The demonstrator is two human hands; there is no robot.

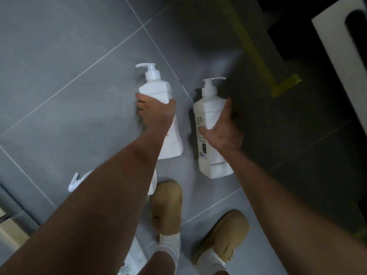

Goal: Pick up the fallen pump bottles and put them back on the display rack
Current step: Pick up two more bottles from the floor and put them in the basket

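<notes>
Two white pump bottles lie on the grey tiled floor, pumps pointing away from me. My left hand [154, 112] grips the left bottle [158, 92] around its upper body, fingers curled round its sides. My right hand [222, 128] rests over the right bottle [208, 108], thumb across its labelled front and fingers down its far side. A third pump bottle [76, 181] lies beneath my left forearm, mostly hidden. Another white bottle [132, 261] shows at the bottom edge, partly covered by my arm. The display rack cannot be clearly made out.
My feet in tan slippers [166, 205] and white socks stand just below the bottles. Yellow tape [256, 54] marks the floor at upper right. A white panel [341, 48] and a dark area fill the right side. A wooden edge [8, 229] sits at lower left.
</notes>
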